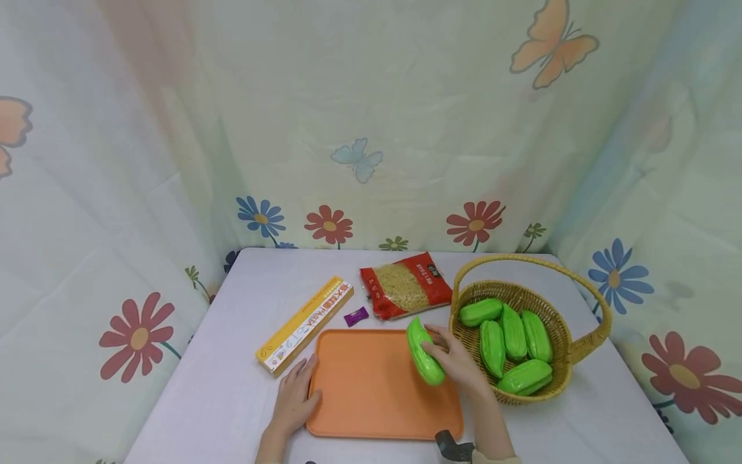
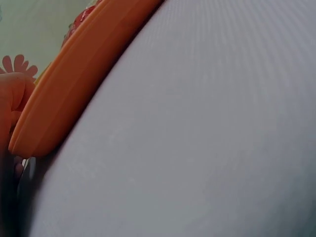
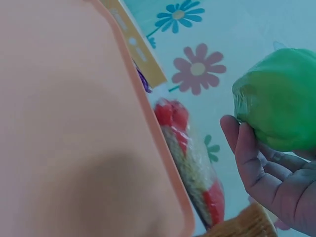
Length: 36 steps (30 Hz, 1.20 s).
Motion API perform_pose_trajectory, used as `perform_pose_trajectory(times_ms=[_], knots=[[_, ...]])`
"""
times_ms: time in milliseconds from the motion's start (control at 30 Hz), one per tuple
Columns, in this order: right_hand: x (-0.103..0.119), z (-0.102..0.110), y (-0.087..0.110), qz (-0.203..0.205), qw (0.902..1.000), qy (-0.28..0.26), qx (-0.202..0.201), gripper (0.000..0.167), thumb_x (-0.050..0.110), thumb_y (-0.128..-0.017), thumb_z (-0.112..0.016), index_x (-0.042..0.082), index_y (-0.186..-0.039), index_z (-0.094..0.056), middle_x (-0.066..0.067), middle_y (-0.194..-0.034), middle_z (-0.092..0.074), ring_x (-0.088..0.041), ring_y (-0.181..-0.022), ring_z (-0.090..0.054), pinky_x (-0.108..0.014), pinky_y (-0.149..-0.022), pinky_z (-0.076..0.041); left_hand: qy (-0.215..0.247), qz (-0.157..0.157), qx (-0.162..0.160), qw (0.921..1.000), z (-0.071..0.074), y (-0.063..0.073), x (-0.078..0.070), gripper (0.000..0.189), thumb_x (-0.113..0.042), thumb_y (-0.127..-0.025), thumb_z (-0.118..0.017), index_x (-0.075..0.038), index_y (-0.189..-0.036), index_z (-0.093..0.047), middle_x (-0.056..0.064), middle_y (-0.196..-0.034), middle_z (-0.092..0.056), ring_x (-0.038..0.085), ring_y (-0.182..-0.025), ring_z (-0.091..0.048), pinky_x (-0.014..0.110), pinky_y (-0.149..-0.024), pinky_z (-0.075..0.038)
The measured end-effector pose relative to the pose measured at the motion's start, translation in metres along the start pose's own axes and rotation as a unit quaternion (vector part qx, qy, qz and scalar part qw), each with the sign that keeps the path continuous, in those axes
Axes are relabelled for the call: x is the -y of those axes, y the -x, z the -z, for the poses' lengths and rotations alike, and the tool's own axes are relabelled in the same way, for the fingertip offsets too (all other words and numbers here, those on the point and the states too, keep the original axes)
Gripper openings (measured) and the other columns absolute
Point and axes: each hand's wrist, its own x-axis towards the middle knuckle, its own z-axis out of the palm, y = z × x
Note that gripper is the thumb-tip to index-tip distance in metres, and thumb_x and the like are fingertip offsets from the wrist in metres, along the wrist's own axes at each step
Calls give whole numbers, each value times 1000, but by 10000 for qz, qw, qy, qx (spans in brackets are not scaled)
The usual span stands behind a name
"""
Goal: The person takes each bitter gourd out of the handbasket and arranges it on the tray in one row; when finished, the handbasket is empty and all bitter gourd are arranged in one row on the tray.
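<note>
Clock directions below are read from the tray's middle in the head view.

Right hand (image 1: 455, 361): fingers curled round a green gourd (image 1: 426, 366), held clear of the orange tray (image 1: 359, 393) above its 1 to 2 o'clock part. A shadow lies on the tray beneath. The gourd's long axis runs roughly 11 to 5 o'clock; the hand takes it from the 4 o'clock side, about mid-length, presumably to balance the weight.

Left hand (image 1: 294, 396): at the tray's 9 o'clock edge, fingers fairly straight, thumb over the rim. No firm grip seen; likely a light touch to stop the tray sliding. The left wrist view cuts off most of this hand.

Wicker basket (image 1: 585, 347): at 2 to 3 o'clock, just beside the tray, probably set there for a short reach by the right hand. Inside lie five loose gourds (image 1: 513, 332), tilted various ways; the walls appear to keep them from rolling.

Other items on the counter (image 1: 199, 412): yellow pasta box (image 1: 301, 328) at 10 to 11 o'clock, slanted; purple packet (image 1: 356, 316) near 11; red pasta bag (image 1: 402, 287) near 12, lying flat. All sit outside the rim, leaving the tray's surface accessible.
</note>
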Motion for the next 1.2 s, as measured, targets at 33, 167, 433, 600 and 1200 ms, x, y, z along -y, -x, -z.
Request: perform_pose_trajectory(times_ms=[33, 167, 433, 600, 1200], knots=[[-1, -4, -1, 8, 10000, 5, 3, 52, 25, -90, -60, 6, -134, -42, -22, -124, -49, -35, -110, -49, -39, -80, -48, 26, -29, -31, 10000, 0, 0, 0, 67, -21, -76, -63, -10, -139, -40, 2, -141, -41, 27, -130, -32, 48, -100, -25], [-3, -19, -7, 15, 9999, 49, 120, 51, 22, -89, -60, 3, -133, -43, -21, -117, -52, -31, -101, -55, -36, -72, -51, 50, -172, -173, 9997, 0, 1, -1, 67, -16, -74, -61, -7, -137, -42, 3, -140, -42, 29, -128, -34, 49, -99, -26], [-6, -54, -13, -31, 9969, 333, 712, 63, 26, -89, -61, 0, -138, -31, -28, -114, -53, -30, -89, -60, -36, -63, -54, 35, -154, -228, 9996, -1, 1, -1, 64, -12, -74, -58, -9, -136, -43, -1, -141, -41, 26, -129, -33, 45, -101, -21], [-9, -73, -16, -23, 9949, 650, 773, 67, 28, -87, -62, 0, -139, -29, -28, -115, -53, -31, -90, -60, -35, -62, -54, -36, -196, -299, 9994, 0, 0, -1, 63, -11, -75, -58, -9, -136, -44, -1, -140, -42, 27, -129, -34, 44, -101, -22], [-22, -115, -23, 683, 9873, 1248, 711, 61, 23, -86, -63, -7, -131, -35, -22, -102, -60, -31, -90, -60, -37, -72, -52, -121, 242, -69, 9996, 0, 1, -4, 55, -16, -85, -56, -12, -138, -41, -1, -141, -41, 24, -131, -30, 45, -103, -21]])
